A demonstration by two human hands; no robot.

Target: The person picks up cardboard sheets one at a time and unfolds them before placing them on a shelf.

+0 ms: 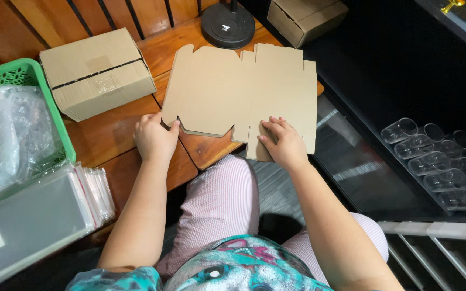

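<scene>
Single head-worn camera looks steeply down, close over the wooden table (114, 134).

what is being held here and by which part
The flat cardboard box blank: the left hand pinches its near-left corner flap, the right hand presses its near bottom flap.
</scene>
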